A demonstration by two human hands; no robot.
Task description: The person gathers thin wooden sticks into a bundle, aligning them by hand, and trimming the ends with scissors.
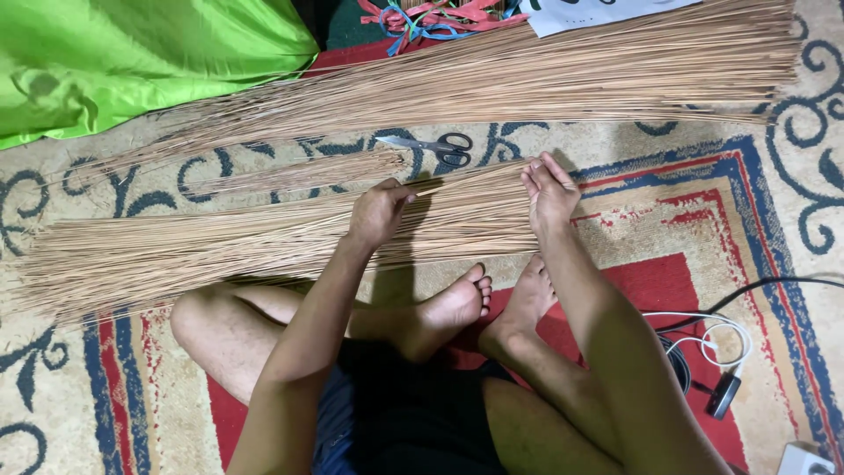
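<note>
A long flat bundle of thin tan sticks (220, 246) lies across the patterned rug in front of my crossed legs. My left hand (378, 211) pinches a few sticks near the middle of that bundle. At the bundle's right end, my right hand (549, 189) stands on edge with flat fingers pressed against the stick ends. A smaller loose bunch of sticks (299, 173) lies just beyond. Black-handled scissors (435, 145) rest on the rug behind my hands.
A much larger pile of sticks (545, 75) runs along the far side. A bright green cloth (132, 53) sits at top left, coloured ribbons (431, 18) at top centre. White and black cables with a plug (716, 361) lie at right.
</note>
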